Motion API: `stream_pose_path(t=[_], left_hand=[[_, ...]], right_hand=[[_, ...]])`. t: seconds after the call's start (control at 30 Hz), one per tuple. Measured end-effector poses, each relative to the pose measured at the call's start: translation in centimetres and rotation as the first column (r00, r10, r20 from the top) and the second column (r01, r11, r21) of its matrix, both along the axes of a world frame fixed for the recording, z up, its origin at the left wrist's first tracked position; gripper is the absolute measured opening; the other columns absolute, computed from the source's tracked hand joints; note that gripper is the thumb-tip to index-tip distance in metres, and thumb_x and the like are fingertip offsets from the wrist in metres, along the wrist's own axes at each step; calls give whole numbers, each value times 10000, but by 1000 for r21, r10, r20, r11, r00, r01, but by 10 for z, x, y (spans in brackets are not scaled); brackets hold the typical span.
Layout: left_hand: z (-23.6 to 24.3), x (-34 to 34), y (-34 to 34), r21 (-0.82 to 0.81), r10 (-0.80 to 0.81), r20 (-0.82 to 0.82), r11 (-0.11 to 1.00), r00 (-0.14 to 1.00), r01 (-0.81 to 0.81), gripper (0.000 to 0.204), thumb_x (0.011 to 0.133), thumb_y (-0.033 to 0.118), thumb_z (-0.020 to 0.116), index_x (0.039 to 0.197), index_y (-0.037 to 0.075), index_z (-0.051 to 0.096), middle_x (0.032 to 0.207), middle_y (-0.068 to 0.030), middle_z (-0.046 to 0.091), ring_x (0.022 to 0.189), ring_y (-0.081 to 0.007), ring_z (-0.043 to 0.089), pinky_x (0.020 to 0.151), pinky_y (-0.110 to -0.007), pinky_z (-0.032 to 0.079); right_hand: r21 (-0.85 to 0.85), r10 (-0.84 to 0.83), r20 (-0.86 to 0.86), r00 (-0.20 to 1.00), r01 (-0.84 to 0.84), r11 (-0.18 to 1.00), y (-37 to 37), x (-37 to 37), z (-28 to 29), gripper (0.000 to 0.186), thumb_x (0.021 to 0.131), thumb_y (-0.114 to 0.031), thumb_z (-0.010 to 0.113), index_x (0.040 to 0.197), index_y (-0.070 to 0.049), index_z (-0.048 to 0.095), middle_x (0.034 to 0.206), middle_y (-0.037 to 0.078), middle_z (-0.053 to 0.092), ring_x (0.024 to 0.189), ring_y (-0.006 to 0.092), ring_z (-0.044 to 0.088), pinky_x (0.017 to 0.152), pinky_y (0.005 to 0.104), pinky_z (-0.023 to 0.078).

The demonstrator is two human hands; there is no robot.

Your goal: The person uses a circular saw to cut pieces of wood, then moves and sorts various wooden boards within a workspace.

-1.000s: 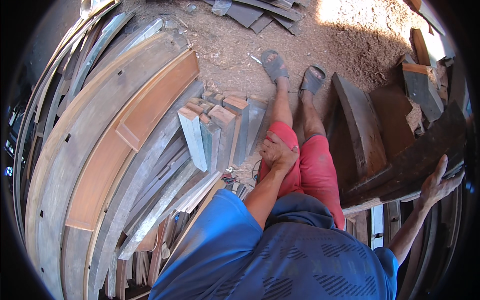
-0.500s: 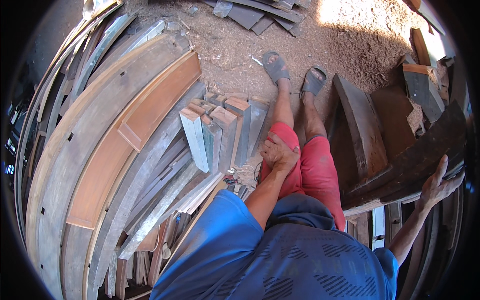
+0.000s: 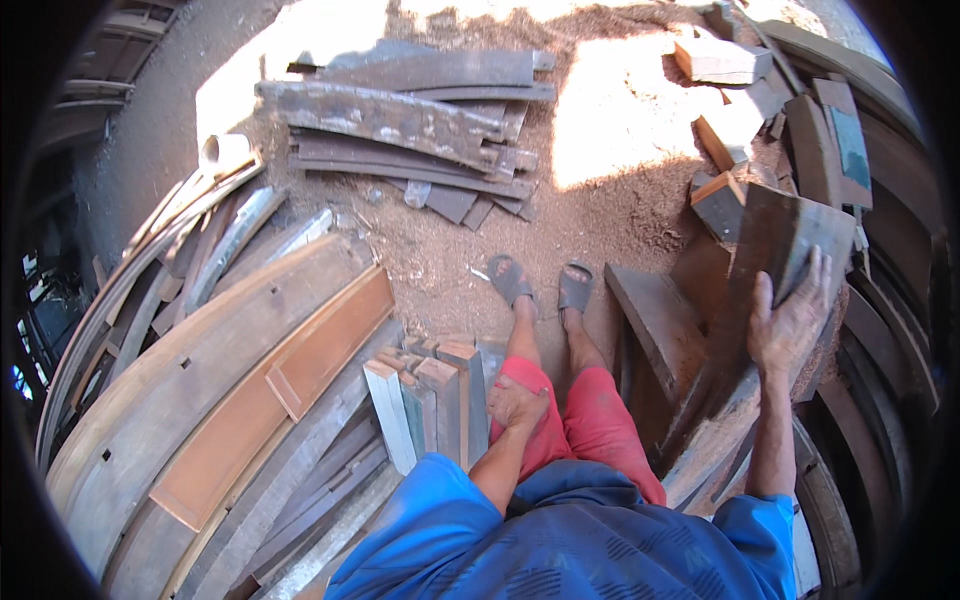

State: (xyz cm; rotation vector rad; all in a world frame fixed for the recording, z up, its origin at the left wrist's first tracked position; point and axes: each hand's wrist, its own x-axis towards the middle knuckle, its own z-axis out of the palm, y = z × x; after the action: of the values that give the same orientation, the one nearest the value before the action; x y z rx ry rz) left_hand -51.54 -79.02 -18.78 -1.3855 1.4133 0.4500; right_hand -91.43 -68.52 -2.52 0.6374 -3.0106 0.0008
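My right hand point(image 3: 790, 325) grips the upper end of a thick dark wooden board point(image 3: 740, 330). Its thumb lies on one side and its fingers stretch along the other. The board stands tilted at my right, with sawdust-coloured patches along its near edge. On my left thigh, over the red shorts point(image 3: 610, 430), rests my left hand point(image 3: 518, 405), fingers curled and nothing visible in them. Just left of that hand, a cluster of short wood blocks point(image 3: 437, 385) stands on end.
Long curved planks point(image 3: 230, 340) and an orange-brown panel point(image 3: 240, 430) lean at the left. A stack of dark boards point(image 3: 400, 125) lies ahead on the sawdust-covered floor point(image 3: 440, 255). Wood offcuts point(image 3: 720, 60) and curved timbers point(image 3: 880, 360) crowd the right. Another slab point(image 3: 655, 325) leans beside my legs.
The view has tilted up, bringing the far board stack into sight. My right hand and the dark board's end have swung up and forward. My left hand stays on my thigh.
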Motion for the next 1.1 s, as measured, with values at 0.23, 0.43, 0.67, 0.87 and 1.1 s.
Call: stream_pose_path(t=[0.23, 0.43, 0.67, 0.87, 1.1], left_hand=[[18, 10, -15, 89, -80, -156, 992, 985, 94, 1030, 784, 543, 775, 1537, 10, 317, 1446, -304, 500, 1369, -439, 477, 1138, -552, 374], [-27, 88, -56, 234, -75, -601, 936, 796, 264, 692, 870, 367, 661, 1435, -3, 512, 1363, -304, 614, 1295, -422, 591, 1092, -465, 468], [33, 40, -127, 139, -10, -684, 980, 729, 144, 584, 884, 335, 665, 1349, -10, 594, 1230, -258, 701, 1185, -373, 671, 1021, -435, 514], [56, 2, -156, 120, -126, -764, 936, 633, 330, 539, 877, 320, 680, 1285, -26, 613, 1154, -238, 717, 1063, -318, 703, 919, -403, 541], [24, -13, -180, 77, -346, -742, 807, 574, 585, 600, 847, 324, 684, 1327, -24, 595, 1248, -251, 694, 1165, -364, 674, 1002, -418, 521]], right_hand=[[21, -71, 83, 994, 69, 997, 11, 4, -2, 904, 891, -409, 700, 1620, -92, 267, 1627, 275, 277, 1495, 505, 247, 1208, 612, 201], [5, -178, 176, 968, 180, 984, 14, 5, -2, 963, 896, -401, 690, 1655, -154, 153, 1690, 244, 111, 1553, 473, 112, 1251, 625, 114], [-173, -8, 345, 938, 72, 982, 21, 151, 41, 813, 872, -295, 717, 1570, -93, 353, 1632, 273, 247, 1498, 477, 260, 1240, 598, 192], [-2, -103, 978, 181, 503, 864, 142, 369, -100, 805, 942, -623, 605, 1474, -23, 534, 1526, 275, 486, 1428, 396, 467, 1183, 456, 361], [131, -347, 925, 152, 730, 671, 189, 417, -65, 597, 979, -533, 582, 1150, 17, 737, 1193, 264, 712, 1137, 403, 678, 954, 465, 526]])
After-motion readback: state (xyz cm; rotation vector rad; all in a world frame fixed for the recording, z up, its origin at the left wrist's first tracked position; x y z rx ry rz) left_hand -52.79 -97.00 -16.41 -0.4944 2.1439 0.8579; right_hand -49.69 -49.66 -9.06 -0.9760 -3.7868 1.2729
